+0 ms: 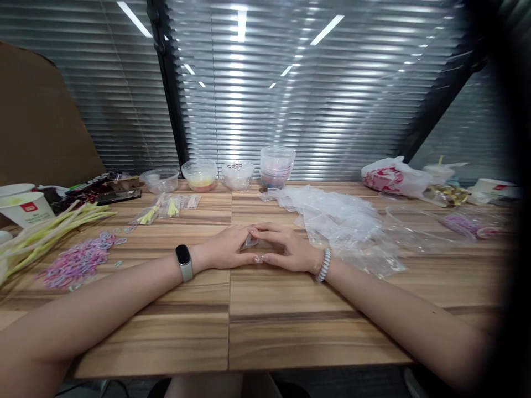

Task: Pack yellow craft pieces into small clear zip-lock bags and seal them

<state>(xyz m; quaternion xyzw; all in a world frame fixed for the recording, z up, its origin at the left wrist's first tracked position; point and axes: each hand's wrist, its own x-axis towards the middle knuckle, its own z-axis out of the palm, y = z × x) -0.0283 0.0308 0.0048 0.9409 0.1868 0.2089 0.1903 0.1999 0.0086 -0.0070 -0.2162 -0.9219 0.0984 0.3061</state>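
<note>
My left hand (228, 247), with a watch on its wrist, and my right hand (290, 249), with a coiled band on its wrist, meet fingertip to fingertip over the middle of the table. Both are closed in a pinch on a small clear plastic bag (251, 241), mostly hidden by the fingers. A heap of similar clear plastic bags (336, 215) spreads to the right of my right hand. Beyond my left hand lie small filled bags, one with a yellow bundle (173, 207). Pink and purple rubber bands (81, 260) are piled beside my left forearm.
Clear plastic tubs (199, 176) stand along the back, with a stacked set (277, 166) among them. Yellow and cream strips (50, 232), a paper cup (27, 209) and a dark phone (119, 196) are at left. A plastic carrier bag (396, 176) sits at the back right.
</note>
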